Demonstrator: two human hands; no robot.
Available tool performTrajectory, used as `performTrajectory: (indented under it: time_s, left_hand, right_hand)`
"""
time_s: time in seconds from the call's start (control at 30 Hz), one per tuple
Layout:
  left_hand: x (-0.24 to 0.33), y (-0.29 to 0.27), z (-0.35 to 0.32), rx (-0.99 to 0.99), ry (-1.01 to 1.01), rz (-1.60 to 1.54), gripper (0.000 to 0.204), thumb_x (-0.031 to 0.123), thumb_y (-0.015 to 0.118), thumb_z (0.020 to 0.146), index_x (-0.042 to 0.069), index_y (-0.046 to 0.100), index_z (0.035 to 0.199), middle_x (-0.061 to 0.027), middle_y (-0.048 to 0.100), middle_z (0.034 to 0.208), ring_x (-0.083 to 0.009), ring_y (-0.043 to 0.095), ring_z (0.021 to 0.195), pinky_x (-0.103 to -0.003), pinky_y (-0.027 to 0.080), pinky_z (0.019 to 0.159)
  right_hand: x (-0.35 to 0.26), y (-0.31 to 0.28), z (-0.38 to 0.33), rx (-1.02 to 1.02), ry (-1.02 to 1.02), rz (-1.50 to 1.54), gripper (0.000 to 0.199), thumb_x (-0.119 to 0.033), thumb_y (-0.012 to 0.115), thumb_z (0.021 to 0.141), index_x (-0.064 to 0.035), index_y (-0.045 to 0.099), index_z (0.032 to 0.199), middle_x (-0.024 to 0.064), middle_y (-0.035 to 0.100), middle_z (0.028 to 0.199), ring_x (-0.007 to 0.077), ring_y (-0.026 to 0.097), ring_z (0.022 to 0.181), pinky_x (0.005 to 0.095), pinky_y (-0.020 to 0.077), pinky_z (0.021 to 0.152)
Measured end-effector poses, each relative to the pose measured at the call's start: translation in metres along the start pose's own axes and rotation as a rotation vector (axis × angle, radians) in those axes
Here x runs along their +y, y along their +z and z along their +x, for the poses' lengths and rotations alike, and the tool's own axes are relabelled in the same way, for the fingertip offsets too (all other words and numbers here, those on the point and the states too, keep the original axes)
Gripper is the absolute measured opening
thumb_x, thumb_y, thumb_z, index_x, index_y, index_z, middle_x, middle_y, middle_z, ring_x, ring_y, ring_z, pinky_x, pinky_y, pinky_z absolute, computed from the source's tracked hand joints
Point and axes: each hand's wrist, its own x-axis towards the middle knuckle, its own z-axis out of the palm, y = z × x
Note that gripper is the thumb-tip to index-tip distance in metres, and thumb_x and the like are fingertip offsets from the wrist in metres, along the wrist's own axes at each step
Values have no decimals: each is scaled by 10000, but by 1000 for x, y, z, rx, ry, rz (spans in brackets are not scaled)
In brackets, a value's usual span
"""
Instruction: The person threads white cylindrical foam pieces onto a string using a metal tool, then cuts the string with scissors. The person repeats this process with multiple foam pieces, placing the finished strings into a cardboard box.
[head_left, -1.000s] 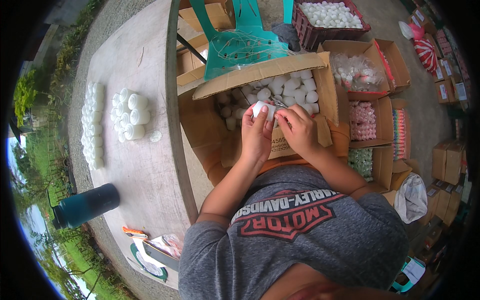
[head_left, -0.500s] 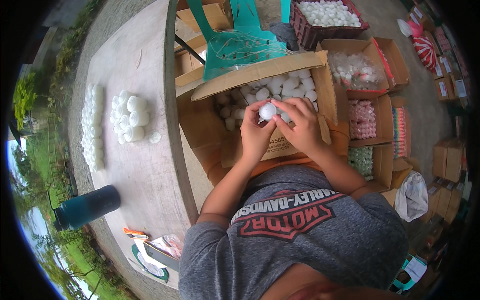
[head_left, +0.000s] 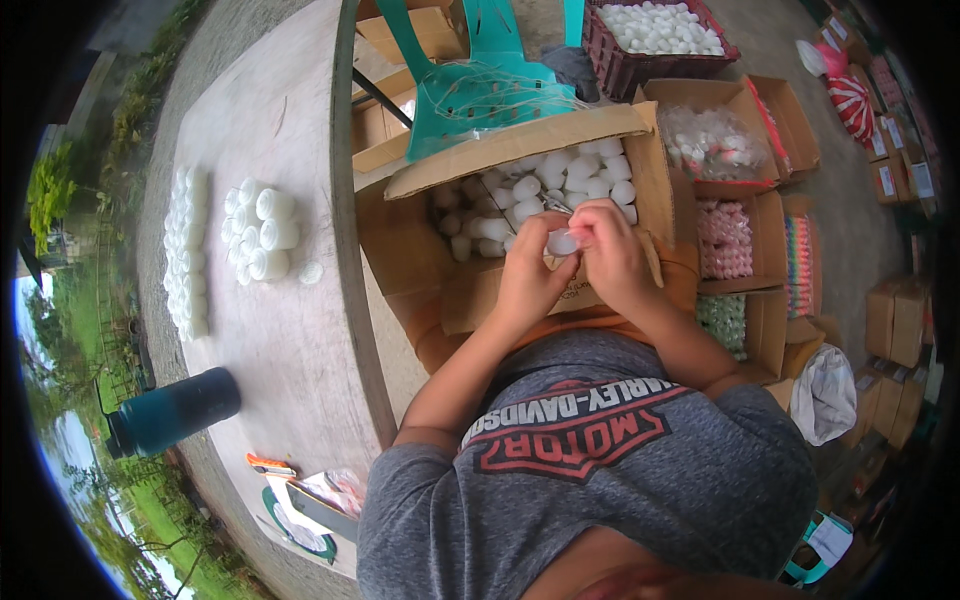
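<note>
Here, a white cylinder (head_left: 563,243) is pinched by the nearly closed left hand (head_left: 533,262) and right hand (head_left: 614,258) over a cardboard box (head_left: 520,152).

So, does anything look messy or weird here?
Yes: thin pale strands lie in loose loops across the seat of the teal chair, which looks messy for somewhere to sit. The held white piece, partly hidden by fingers, shows no clear damage.

White piece (head_left: 563,243) now farther right
</note>
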Motion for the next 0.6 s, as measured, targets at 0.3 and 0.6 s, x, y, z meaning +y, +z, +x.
performTrajectory:
  time_s: [0.3, 0.6]
  left_hand:
    - [-4, 1, 2, -237, 207, -17, 262, 64, 690, 745, 32, 576, 978, -126, 594, 1081, -308, 575, 995, -364, 453, 841]
    - [-10, -2, -1, -162, -36, -562, 83, 95, 612, 869, 36, 617, 927, -71, 633, 970, -179, 573, 964, -308, 433, 863]
  right_hand:
    - [-66, -68, 21, 55, -76, 798, 145, -161, 371, 986, -43, 365, 1071, 182, 540, 934, 236, 608, 763, 347, 543, 675]
    - [-11, -60, 32, 439, -401, -10, 130, -2, 384, 940, -23, 340, 1061, 221, 541, 1067, 339, 608, 969, 414, 529, 808]
